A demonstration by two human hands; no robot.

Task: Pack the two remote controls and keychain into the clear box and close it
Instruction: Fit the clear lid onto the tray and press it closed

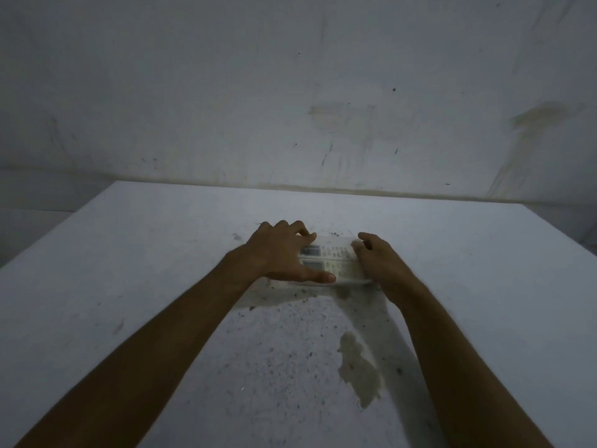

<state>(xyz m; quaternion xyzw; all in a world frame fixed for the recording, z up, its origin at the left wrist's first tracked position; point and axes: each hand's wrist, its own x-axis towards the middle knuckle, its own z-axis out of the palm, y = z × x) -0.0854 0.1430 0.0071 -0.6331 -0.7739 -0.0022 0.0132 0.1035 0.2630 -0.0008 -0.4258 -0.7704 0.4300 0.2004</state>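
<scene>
A clear box [334, 242] lies on the white table [129, 286], a little beyond its middle. Two white remote controls show through it, lying side by side lengthwise: the far remote [329, 251] and the near remote [336, 267]. My left hand [277, 253] grips the box's left end, thumb along the near edge and fingers over the top. My right hand [378, 260] clasps the right end, fingers curled over it. The keychain is not visible. Whether a lid lies on the box is hard to tell in the dim light.
The table is speckled with dark spots and has a pale stain [358, 370] near its front right. A scuffed white wall [290, 92] rises right behind the table's far edge. The table's left edge drops off at the left.
</scene>
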